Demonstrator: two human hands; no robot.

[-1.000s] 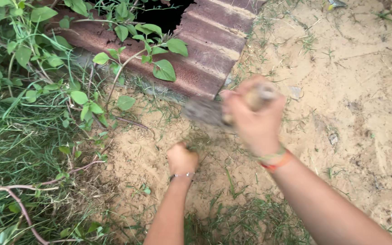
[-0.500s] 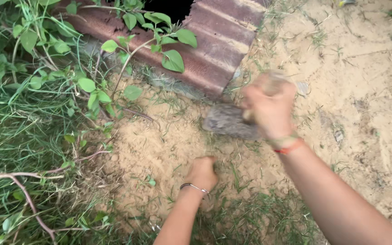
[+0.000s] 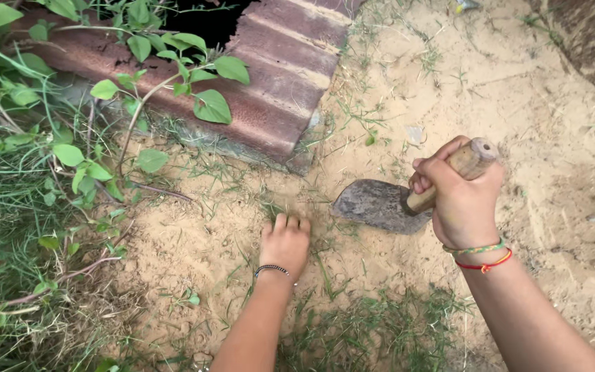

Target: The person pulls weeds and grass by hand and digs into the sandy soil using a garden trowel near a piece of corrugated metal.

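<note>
The hoe [image 3: 408, 200] is sitting low over the sandy ground [image 3: 518, 103], its flat grey blade lying just right of the middle, its short wooden handle rising up and to the right. The right hand [image 3: 464, 196] is wrapping the handle in a full fist – fingers [image 3: 427, 172] curling tight around the wood, nothing loose. The left hand [image 3: 285, 241] is pressing down on the sand just left of the blade, its fingers bending into the thin grass blades [image 3: 273, 207] there; whether they are actually pinching a tuft I cannot tell.

The main risk, as I judge it, is the nearness of blade and left hand – a chop that is drifting leftward could be catching the knuckles. The sand is looking loose and dry, so the blade could also be skidding sideways instead of biting. A hard swing toward the top could be striking the rusty corrugated sheet [image 3: 277, 83] lying near, beyond the blade, jarring the wrist or glancing off. The leafy vine [image 3: 201, 103] trailing over that sheet and the thick grass [image 3: 15, 227] at the left edge are well apart from both hands.
</note>
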